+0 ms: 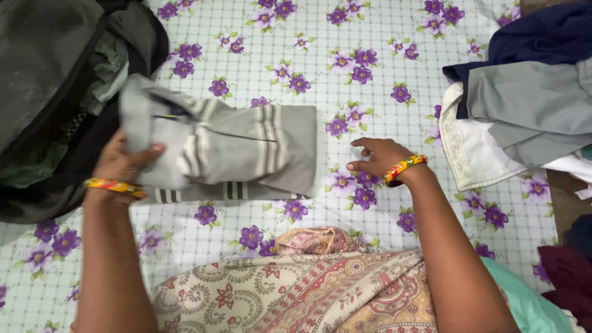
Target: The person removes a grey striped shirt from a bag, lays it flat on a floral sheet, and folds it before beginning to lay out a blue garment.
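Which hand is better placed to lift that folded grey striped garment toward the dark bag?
Probably the left hand: it already grips the folded garment beside the dark bag. The right hand rests on the sheet, apart.

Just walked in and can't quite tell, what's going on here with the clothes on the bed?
A person sits at a flowered sheet. Their left hand grips a folded grey striped garment at its left end, beside an open dark bag. The right hand rests on the sheet, fingers spread, clear of the garment. A pile of clothes lies to the right.
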